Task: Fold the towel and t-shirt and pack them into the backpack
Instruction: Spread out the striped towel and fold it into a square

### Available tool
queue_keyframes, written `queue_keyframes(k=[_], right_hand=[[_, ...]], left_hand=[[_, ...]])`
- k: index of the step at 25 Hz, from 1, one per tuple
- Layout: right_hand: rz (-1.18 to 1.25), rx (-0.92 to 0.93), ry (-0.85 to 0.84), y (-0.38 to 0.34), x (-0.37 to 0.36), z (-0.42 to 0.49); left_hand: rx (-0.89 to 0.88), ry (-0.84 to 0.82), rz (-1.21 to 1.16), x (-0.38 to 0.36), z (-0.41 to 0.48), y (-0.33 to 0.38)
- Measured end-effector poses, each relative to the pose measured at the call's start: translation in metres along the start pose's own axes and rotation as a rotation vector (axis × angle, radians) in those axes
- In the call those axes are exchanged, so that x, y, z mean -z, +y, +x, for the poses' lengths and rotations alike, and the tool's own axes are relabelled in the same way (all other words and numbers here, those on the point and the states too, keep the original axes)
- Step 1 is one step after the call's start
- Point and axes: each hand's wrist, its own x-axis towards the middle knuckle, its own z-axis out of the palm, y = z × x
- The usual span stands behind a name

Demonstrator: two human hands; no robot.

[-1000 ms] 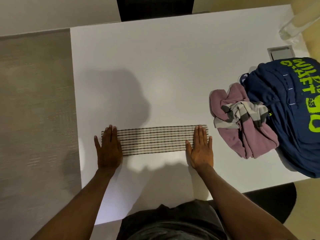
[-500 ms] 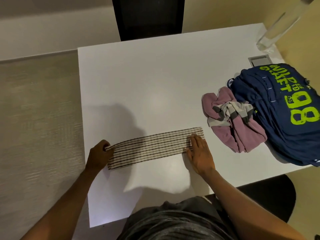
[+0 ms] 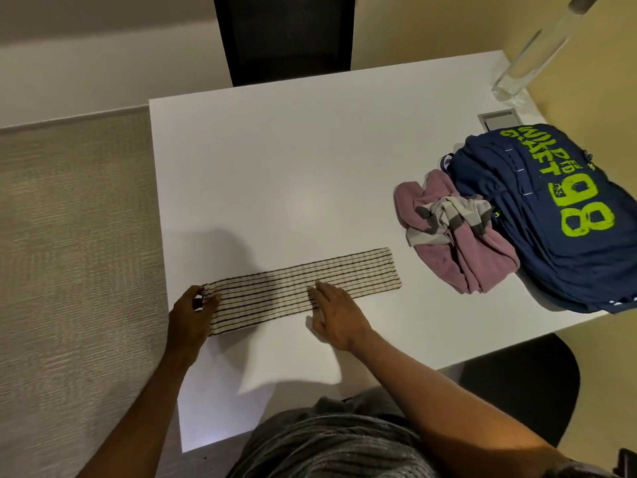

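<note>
Striped towel (image 3: 303, 289) lies as a long strip near the bench (image 3: 293, 167) front edge. My left hand (image 3: 189, 313) pinches its left end, ready to fold; right hand (image 3: 336, 313) open, flat, pinning the middle. T-shirt (image 3: 455, 236) crumpled against backpack (image 3: 558, 219).

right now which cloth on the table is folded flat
The striped towel, a flat narrow strip under both hands; the pink t-shirt lies crumpled beside the backpack.
</note>
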Motion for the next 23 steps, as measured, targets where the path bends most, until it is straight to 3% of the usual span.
queue_keyframes(k=[5,8,13,17,21,23], right_hand=[[-0.162,0.014,-0.216,-0.047,-0.016,0.012],[-0.031,-0.001,-0.256,-0.072,-0.014,0.018],[0.721,-0.22,-0.025,-0.109,0.04,0.025],[1.288,-0.313,-0.013,-0.121,0.083,0.013],[1.194,-0.406,0.184,-0.088,0.076,0.003],[1.074,-0.487,0.294,-0.059,0.067,0.002]], left_hand=[[-0.165,0.12,0.184,0.034,-0.008,0.026],[-0.206,0.138,0.269,0.05,-0.019,0.056],[-0.173,0.023,0.275,0.028,-0.037,0.103],[-0.205,-0.134,0.216,-0.03,-0.059,0.124],[-0.31,-0.421,0.253,-0.072,-0.078,0.134],[-0.342,-0.433,0.23,-0.083,-0.078,0.128]])
